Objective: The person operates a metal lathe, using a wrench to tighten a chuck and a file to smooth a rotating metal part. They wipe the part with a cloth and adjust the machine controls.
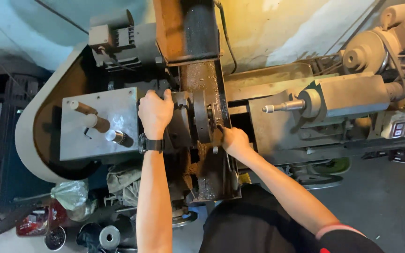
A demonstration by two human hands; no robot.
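Round grey metal lathe chuck [201, 117] sits at the middle of the machine, just right of the grey headstock housing [99, 122] with its three stubby levers. Left hand [155, 111], a dark watch [150, 144] on its wrist, is clenched over the top edge of the housing beside the chuck. Right hand [234, 142] is closed around a small tool at the chuck's near right side; what it grips is partly hidden. Farther right stands the grey tailstock [333, 100], its pointed spindle aimed left.

Left hand [155, 111] clenched, knuckles up (watch on wrist); right hand [234, 141] seemingly curled, arm outstretched.
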